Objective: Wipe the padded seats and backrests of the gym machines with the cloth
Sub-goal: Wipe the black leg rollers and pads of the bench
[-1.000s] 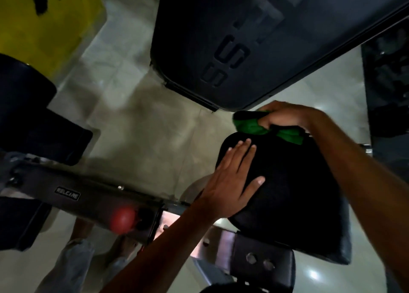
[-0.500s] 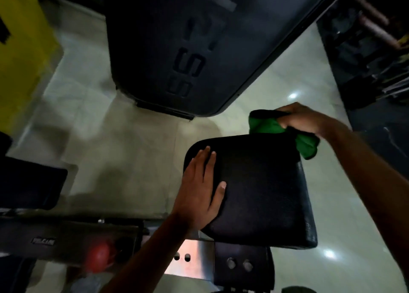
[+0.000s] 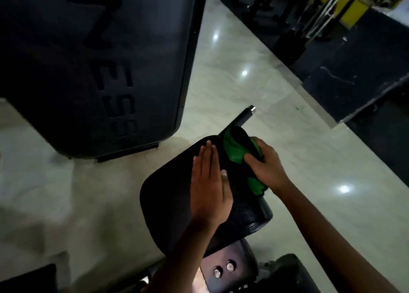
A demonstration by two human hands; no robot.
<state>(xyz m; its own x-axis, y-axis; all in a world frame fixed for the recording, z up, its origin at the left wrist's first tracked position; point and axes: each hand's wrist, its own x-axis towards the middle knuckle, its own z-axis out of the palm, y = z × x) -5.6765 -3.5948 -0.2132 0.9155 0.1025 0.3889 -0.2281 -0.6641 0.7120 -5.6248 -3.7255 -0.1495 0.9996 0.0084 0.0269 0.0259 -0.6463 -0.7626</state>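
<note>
Head view: a black padded seat [image 3: 177, 195] is seen from above, and everything else is placed against it. The left hand [image 3: 209, 188] is laid flat on the middle of the seat, fingers straight and together, pressing down and gripping nothing. The right hand [image 3: 266, 166] is held at the seat's far right edge, its fingers curled round a bunched green cloth [image 3: 235, 151], which is pressed against that edge and trails down the right side of the pad. Just beyond the cloth a black handle bar [image 3: 242, 117] with a silver tip is seen pointing away from the seat. Past the seat's far left corner a large dark shroud [image 3: 93, 60] with raised letters is seen, apart from the pad. Below the near edge a metal bracket [image 3: 223, 268] with two bolts is visible, and pale tiled floor [image 3: 243, 71] lies all around.

The wipe is judged to be at the far right edge, with much of the surface, under and beside the flat hand, possibly not yet covered. That patch could be missed if the bracing hand is not shifted. Because the cloth is bunched, only a narrow strip is likely touched per stroke, so streaks could be left. The loose tail could be snagged on the handle bar if the stroke is carried too far past the edge.
</note>
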